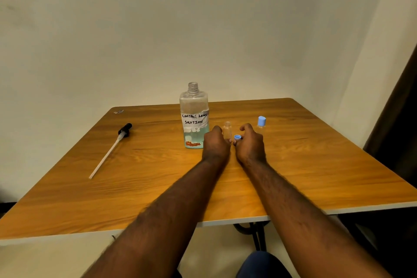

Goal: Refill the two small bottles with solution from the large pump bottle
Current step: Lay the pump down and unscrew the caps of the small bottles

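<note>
The large clear bottle [194, 117], taped and labelled "contact lens solution", stands uncapped on the table with a little bluish liquid at the bottom. Just right of it my left hand [215, 143] grips the base of a small clear bottle [227, 130], which is upright and has no cap. My right hand [249, 143] holds that bottle's blue cap [237, 137] in its fingertips, right beside the small bottle. A second small bottle [261, 123] with a blue cap on stands just behind my right hand.
The pump head with its long white tube [110, 150] lies on the left part of the wooden table [316, 176]. A small scrap [119, 111] lies at the far left corner. A wall is close behind the table.
</note>
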